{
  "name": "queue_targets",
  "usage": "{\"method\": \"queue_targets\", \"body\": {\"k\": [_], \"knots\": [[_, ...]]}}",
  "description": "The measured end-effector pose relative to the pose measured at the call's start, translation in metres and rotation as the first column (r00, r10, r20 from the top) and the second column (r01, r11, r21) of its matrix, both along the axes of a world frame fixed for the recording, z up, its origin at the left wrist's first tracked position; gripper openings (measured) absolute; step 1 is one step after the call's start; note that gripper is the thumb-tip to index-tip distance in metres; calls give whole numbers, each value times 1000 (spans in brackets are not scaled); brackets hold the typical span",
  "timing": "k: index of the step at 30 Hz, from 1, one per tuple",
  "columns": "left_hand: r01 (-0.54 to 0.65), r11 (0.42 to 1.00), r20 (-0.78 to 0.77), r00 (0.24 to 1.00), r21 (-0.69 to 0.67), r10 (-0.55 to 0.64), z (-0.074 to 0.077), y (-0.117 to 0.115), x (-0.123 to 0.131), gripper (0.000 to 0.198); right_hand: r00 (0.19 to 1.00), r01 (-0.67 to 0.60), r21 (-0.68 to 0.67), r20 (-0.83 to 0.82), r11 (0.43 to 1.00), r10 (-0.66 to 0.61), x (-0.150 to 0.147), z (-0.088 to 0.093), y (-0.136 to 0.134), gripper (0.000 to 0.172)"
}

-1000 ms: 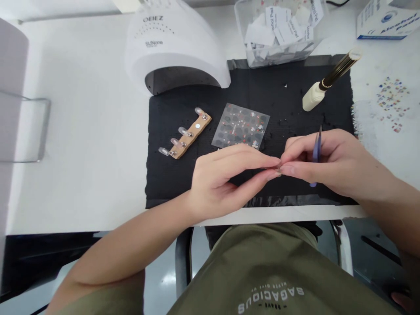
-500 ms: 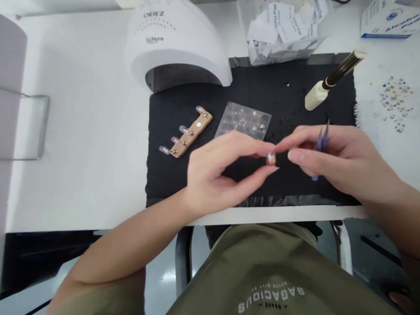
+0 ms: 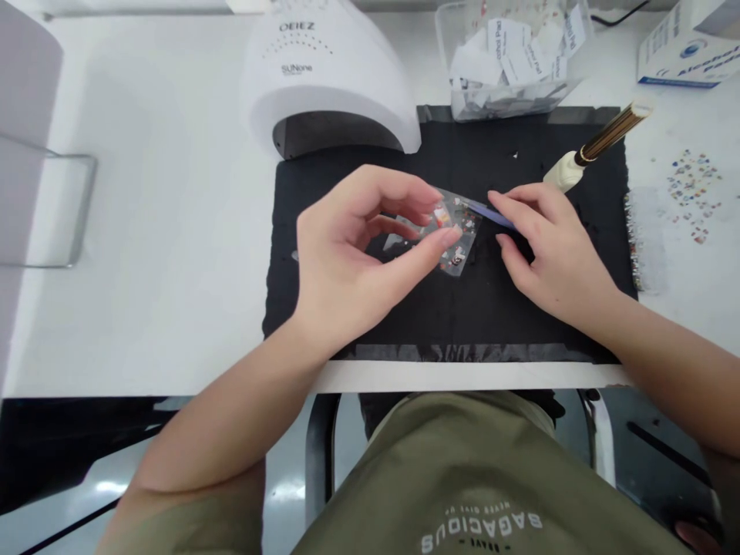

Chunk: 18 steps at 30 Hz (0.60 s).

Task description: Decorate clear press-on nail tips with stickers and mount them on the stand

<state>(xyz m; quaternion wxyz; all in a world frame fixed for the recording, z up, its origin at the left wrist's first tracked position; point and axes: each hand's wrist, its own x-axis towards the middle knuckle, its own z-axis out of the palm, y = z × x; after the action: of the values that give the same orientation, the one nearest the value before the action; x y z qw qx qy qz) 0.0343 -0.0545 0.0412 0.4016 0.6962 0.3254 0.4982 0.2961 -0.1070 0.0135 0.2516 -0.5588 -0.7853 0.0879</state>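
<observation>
My left hand is closed in a pinch, with a small decorated nail tip between thumb and fingers. Beneath it lies a clear sticker sheet printed with small red and white motifs, partly covered by my hand. My right hand grips blue-purple tweezers, whose tips lie over the sheet's upper right part. Whether the tips hold a sticker is too small to tell. My left hand hides nearly all of the strip of nail tips; one clear end shows.
A white nail lamp stands behind the black mat. At the back are a clear bin of alcohol pad packets and an alcohol pad box. A cream bottle stands beyond my right hand. Tiny decorations lie scattered far right.
My left hand has moved left and up with the nail tip, now over the sticker sheet. My right hand has turned the tweezers leftward, tips onto the sheet, which has shifted or turned.
</observation>
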Motion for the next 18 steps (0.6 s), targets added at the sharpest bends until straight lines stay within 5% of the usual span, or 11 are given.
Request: {"method": "queue_targets", "body": {"k": [7, 18], "knots": [[35, 994, 40, 999, -107, -31, 6, -6, 2, 33, 996, -70, 37, -49, 997, 72, -12, 10, -6, 22], [115, 992, 14, 993, -49, -115, -1, -9, 1, 34, 986, -127, -12, -114, 992, 125, -23, -8, -2, 19]]}}
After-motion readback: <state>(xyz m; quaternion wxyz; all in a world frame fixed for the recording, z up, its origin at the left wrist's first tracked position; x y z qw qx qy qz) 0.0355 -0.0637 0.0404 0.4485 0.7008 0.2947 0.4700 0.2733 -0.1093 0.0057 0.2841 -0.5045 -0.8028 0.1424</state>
